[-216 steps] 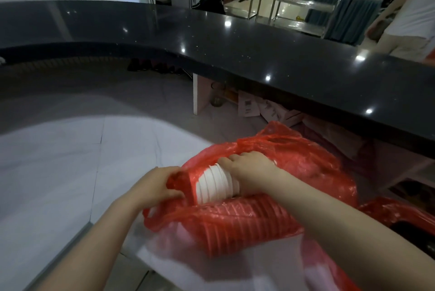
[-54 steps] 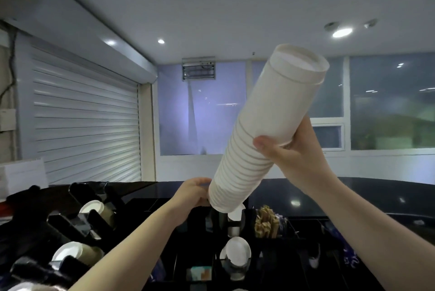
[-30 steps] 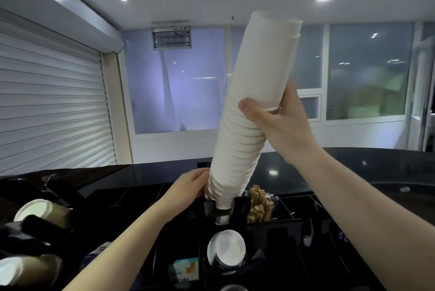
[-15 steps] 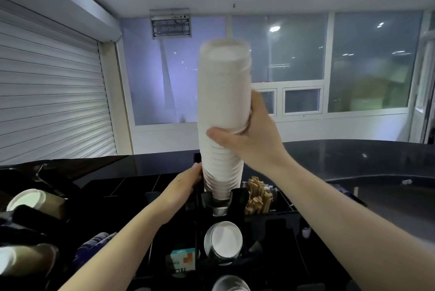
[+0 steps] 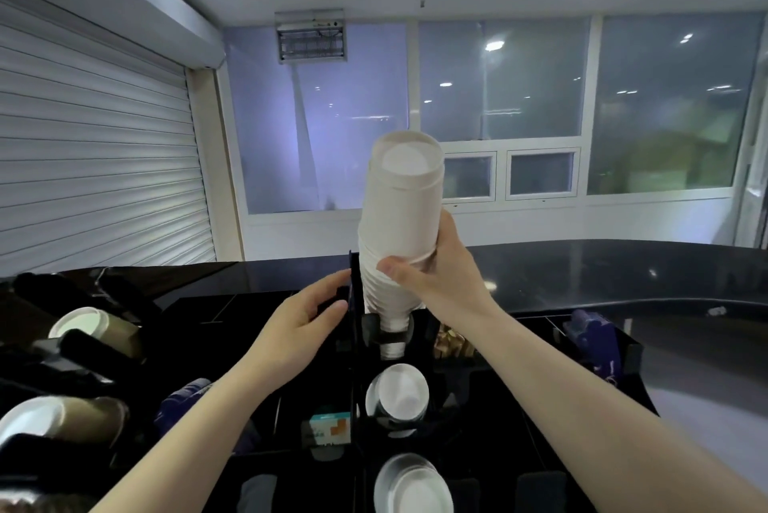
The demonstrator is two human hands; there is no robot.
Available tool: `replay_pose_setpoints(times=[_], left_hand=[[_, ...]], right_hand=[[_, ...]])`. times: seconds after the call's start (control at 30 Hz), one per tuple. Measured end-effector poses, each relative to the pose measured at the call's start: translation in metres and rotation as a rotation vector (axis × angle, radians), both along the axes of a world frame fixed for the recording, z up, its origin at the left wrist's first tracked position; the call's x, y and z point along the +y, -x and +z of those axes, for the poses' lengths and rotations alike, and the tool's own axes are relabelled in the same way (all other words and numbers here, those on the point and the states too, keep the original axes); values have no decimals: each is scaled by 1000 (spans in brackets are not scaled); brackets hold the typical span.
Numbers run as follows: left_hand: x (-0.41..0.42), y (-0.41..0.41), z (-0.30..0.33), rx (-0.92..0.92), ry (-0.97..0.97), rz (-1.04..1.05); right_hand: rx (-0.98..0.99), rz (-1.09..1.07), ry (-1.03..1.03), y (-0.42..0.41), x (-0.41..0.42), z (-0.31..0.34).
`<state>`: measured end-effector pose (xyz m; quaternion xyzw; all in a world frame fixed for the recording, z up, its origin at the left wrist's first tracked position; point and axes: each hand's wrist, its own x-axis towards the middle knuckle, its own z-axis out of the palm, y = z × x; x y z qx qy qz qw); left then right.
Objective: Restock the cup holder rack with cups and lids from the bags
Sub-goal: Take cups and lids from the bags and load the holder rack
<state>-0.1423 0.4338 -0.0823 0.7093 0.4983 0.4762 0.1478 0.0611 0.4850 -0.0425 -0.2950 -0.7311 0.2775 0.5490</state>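
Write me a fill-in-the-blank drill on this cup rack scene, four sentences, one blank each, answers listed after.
1. The stack of cups is gripped by the person's ____ hand.
2. The cups in that stack are ____ in colour.
3. The lower end of the stack sits in the black cup holder rack, and its upper end stands ____ the rack.
4. The left hand touches the rack's upright ____ divider.

Missing words: right; white; above; black

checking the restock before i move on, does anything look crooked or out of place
Nothing is spilled or damaged. The stack of white cups, gripped by the right hand, sticks far up out of the rack slot, not yet seated.
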Motion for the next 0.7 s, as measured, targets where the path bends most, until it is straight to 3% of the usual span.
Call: replay_pose_setpoints(times=[0.13,0.2,0.37,0.5,0.7], left_hand=[[-25,4,-5,375,-20,113],[-39,4,-7,464,-25,144],[-78,-7,-10,496,-114,145],[-115,-20,-23,491,-180,103],[-179,-43,-70,532,-27,6]], right_hand=[[-100,1,6,-10,-14,-12],[-199,-67,7,-17,-25,-26],[-506,-225,-38,-32,-63,-64],[-513,-277,-30,-44,-107,-84],[-604,-364,-5,-78,-187,-123]])
